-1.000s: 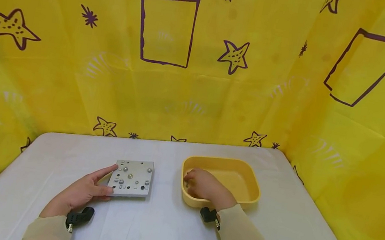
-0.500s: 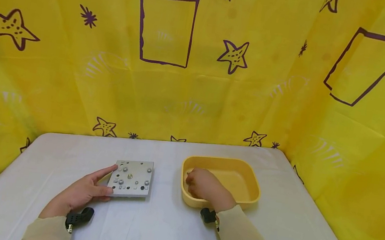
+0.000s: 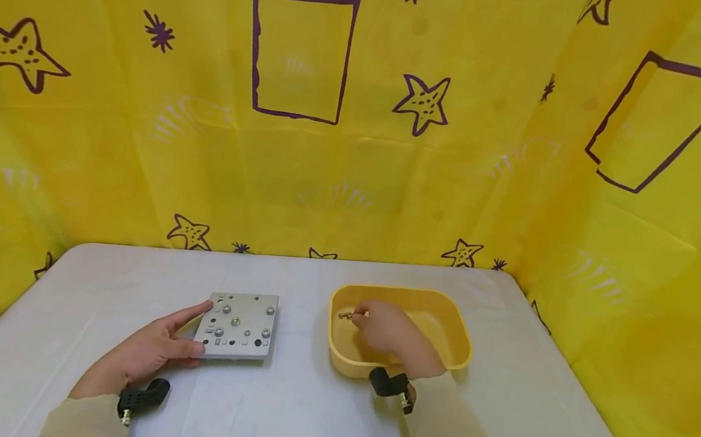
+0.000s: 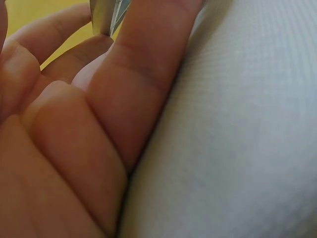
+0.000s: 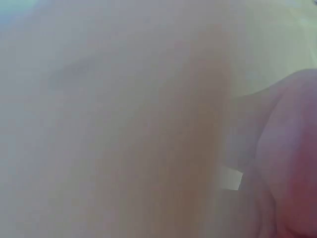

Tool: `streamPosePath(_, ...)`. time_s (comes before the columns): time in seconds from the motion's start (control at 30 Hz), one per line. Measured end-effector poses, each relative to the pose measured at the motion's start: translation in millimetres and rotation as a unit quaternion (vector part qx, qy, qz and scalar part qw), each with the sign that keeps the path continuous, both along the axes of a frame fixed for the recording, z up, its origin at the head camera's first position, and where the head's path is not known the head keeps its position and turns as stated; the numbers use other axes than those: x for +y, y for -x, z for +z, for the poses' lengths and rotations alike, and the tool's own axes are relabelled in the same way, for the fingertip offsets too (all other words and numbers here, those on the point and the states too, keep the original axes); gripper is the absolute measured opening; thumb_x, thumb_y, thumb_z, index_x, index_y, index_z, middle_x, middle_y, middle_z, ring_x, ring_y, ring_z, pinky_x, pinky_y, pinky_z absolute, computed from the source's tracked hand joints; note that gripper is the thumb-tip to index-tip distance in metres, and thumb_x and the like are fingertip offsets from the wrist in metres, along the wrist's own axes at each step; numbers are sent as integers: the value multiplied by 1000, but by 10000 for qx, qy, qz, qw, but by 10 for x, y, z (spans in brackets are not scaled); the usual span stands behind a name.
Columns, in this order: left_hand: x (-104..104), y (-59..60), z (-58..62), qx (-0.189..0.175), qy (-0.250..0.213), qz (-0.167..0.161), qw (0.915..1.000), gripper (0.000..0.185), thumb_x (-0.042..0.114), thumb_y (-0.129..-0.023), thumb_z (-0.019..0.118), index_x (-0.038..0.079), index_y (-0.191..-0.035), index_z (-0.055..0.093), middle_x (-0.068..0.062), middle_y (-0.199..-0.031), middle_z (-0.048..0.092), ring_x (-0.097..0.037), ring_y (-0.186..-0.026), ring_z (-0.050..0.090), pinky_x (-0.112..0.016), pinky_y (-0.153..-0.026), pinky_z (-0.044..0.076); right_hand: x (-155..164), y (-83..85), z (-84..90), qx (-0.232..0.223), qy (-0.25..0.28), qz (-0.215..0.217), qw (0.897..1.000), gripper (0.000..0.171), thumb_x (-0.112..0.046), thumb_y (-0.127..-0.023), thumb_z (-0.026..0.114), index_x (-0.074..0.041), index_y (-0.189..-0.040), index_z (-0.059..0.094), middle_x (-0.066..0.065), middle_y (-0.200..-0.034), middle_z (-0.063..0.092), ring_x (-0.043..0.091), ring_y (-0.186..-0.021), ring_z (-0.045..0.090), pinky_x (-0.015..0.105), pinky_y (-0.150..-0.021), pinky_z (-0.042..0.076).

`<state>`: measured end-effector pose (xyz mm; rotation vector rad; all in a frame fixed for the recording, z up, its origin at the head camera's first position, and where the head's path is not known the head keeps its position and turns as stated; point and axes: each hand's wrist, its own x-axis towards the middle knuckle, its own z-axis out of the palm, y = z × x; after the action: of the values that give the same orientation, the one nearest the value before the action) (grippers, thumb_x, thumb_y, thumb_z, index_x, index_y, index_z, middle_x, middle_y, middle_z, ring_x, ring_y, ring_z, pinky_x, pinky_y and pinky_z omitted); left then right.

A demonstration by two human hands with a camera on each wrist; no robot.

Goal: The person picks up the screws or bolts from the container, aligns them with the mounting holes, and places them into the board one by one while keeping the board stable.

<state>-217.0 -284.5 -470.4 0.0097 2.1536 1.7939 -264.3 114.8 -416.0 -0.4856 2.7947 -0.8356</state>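
Note:
My left hand (image 3: 158, 344) grips the left edge of a square silver metal plate (image 3: 251, 309), thumb at the near corner and index finger at the far one. Holes and several round bolt heads dot the plate's top face. In the left wrist view, the fingers (image 4: 143, 44) of that hand curl towards a strip of the plate (image 4: 102, 17). Inside the yellow bin, my right hand (image 3: 385, 328) pinches a small brass-coloured screw (image 3: 346, 315) that sticks out leftward from its fingertips. The right wrist view is blurred and filled mostly by the hand (image 5: 292, 153).
The yellow bin (image 3: 465, 349) with rounded corners stands right of the plate on a white-covered table (image 3: 295, 407). Yellow cloth (image 3: 280, 185) with purple drawings rises behind the table and at both sides. Black wrist cameras sit at both cuffs.
My right hand has risen and shifted slightly right within the bin, and the brass-coloured screw now shows more clearly at its fingertips. The left hand and plate have stayed in place.

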Motion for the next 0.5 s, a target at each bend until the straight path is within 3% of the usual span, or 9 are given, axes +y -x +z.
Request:
streamPosePath(0.07, -5, -7, 4, 6, 6, 9, 10000, 92, 11, -84, 80, 23, -159, 29, -24, -157, 26, -27, -106, 60, -37, -83, 57, 25, 19, 82, -496, 545, -223, 9970, 19, -17, -104, 53, -3, -106, 66, 9, -81, 62, 20, -66, 53, 32, -62, 48)
streamPosePath(0.17, -9, -17, 8, 15, 12, 6, 10000, 92, 12, -84, 80, 22, -159, 29, -24, -157, 25, -27, -107, 60, -37, -83, 57, 38, 54, 195, -1127, 1397, -626, 9818, 22, -15, -105, 50, 3, -107, 64, 16, -85, 63, 24, -65, 58, 31, -59, 51)
streamPosePath(0.5, 4, -25, 21, 11, -65, 17, 10000, 92, 11, -83, 81, 21, -159, 29, -26, -157, 24, -28, -104, 60, -36, -83, 57, -106, 299, 345, -1682, 2613, -1004, 9452, 25, -22, -105, 53, -2, -112, 67, 16, -97, 66, 31, -78, 66, 37, -71, 58)
